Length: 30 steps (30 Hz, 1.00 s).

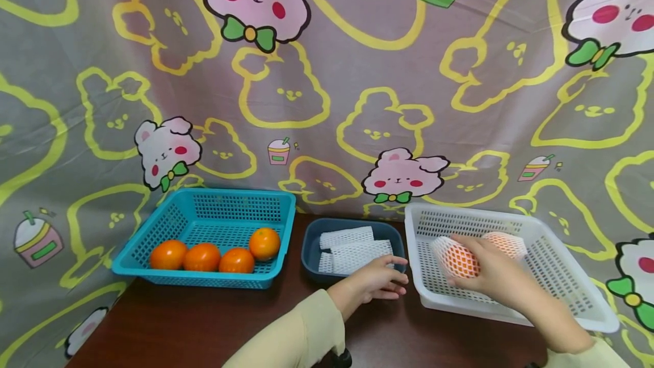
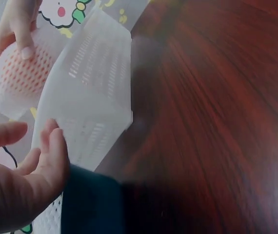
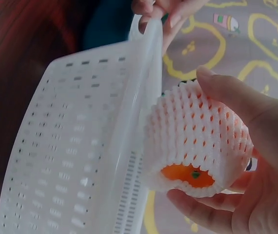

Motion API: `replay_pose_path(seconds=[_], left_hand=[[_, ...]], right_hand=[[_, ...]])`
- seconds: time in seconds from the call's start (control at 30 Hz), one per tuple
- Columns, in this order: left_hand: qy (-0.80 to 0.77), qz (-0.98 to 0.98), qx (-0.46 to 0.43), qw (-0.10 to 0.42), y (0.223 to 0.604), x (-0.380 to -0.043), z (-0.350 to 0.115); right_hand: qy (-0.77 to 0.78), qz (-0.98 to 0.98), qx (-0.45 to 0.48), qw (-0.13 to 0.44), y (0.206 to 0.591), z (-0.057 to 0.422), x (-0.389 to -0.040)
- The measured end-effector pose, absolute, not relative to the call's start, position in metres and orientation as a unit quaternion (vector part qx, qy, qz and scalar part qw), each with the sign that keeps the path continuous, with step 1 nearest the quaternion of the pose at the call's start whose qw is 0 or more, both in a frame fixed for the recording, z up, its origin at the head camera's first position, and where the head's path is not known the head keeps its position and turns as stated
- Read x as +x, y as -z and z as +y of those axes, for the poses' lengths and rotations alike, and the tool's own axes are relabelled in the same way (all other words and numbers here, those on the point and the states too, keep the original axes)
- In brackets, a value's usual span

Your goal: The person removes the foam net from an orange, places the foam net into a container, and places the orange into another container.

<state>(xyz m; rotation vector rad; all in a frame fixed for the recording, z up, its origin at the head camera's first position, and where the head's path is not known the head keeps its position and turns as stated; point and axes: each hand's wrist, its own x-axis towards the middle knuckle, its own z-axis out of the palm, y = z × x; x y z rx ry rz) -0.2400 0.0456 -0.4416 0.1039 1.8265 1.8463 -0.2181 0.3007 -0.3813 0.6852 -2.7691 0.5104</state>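
Observation:
Over the white basket (image 1: 460, 302), my right hand (image 1: 495, 271) grips an orange wrapped in a white foam net (image 1: 456, 260). In the right wrist view, thumb and fingers curl round the wrapped orange (image 3: 197, 141), and its green stem spot shows through the net's opening. A second net-wrapped orange (image 1: 509, 244) sits in the white basket behind that hand, partly hidden. My left hand (image 1: 380, 281) holds nothing. Its fingers are loosely bent at the front right edge of the dark blue tub (image 1: 310, 268), close to the white basket. White foam nets (image 1: 363, 255) lie in the tub.
On the left stands a teal basket (image 1: 191, 281) with several unwrapped oranges (image 1: 201, 256) along its front and right. All the containers stand on a dark reddish-brown table (image 1: 204, 322). Directly behind them hangs a patterned cloth (image 1: 327, 129).

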Motion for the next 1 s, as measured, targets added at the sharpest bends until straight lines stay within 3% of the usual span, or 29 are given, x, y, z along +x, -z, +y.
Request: replay_pose_path(seconds=[0.6, 1.0], left_hand=[[-0.632, 0.711, 0.094, 0.293, 0.431, -0.244, 0.006], [-0.644, 0.708, 0.091, 0.273, 0.437, -0.238, -0.021]], right_hand=[[-0.195, -0.92, 0.285, 0.185, 0.386, 0.27, -0.205], [-0.253, -0.911, 0.3, 0.128, 0.388, 0.244, -0.195]])
